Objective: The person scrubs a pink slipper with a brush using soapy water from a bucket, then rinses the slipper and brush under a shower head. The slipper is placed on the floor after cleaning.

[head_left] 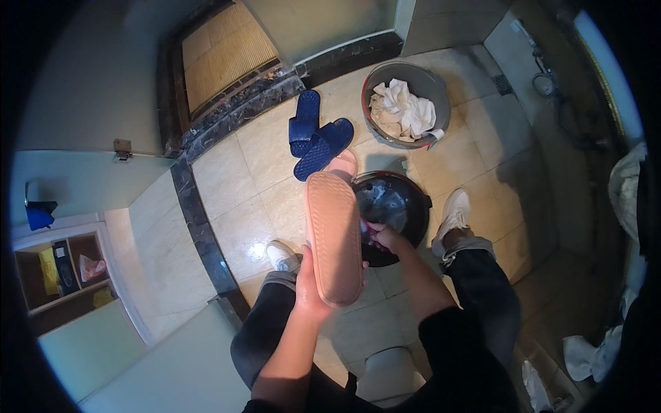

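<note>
My left hand (311, 289) grips a pink slide slipper (334, 237) near its lower end. The slipper's ridged sole faces up at me, and its strap is hidden underneath. Over the black basin (422, 219), my right hand (387, 237) holds a magenta-handled brush (367, 227), partly covered by the slipper's edge and my fingers. Whether the bristles touch the slipper cannot be seen. Wet, foamy-looking liquid (382, 196) shows inside the basin. A second pink slipper (345, 162) lies on the floor just beyond the one in my hand.
Two dark blue slides (323, 147) lie overlapping on the tiled floor (227, 175). Beyond the basin stands a grey bucket (441, 88) with white and beige cloths (408, 111). My white shoes (457, 211) flank the basin. A dark stone threshold (199, 217) runs along the left.
</note>
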`<state>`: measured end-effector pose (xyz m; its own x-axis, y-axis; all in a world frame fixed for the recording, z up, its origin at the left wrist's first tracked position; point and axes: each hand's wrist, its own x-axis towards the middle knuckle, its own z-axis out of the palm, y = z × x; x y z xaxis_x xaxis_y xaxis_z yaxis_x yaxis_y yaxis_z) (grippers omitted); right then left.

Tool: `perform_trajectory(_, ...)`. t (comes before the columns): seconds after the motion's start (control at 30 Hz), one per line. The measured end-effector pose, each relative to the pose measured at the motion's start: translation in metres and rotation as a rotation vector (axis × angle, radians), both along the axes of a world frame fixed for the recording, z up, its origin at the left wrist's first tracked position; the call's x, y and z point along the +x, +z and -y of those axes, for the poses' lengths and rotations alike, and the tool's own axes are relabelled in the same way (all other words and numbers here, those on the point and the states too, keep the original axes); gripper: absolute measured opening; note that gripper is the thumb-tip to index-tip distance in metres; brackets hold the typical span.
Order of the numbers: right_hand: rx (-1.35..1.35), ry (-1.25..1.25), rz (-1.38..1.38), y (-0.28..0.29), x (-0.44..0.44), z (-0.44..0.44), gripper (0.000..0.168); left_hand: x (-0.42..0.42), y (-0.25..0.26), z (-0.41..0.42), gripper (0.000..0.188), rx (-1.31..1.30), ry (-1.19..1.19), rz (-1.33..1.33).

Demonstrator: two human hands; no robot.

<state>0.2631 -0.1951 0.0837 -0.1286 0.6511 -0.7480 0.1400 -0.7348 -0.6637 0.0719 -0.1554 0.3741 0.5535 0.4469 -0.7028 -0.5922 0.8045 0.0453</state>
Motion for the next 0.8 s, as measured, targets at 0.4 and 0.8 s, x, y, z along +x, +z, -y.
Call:
perform_trajectory(0.4,0.799,0.155,0.252,0.304,-0.033,0.057,0.036,0.003,-0.028,0.005,0.074,0.105,0.086,-0.004)
perform_trajectory(0.8,0.769,0.466,0.698,0.324,-0.044,0.061,0.055,-0.007,-0.025,0.008,0.072,-0.027,-0.077,0.118)
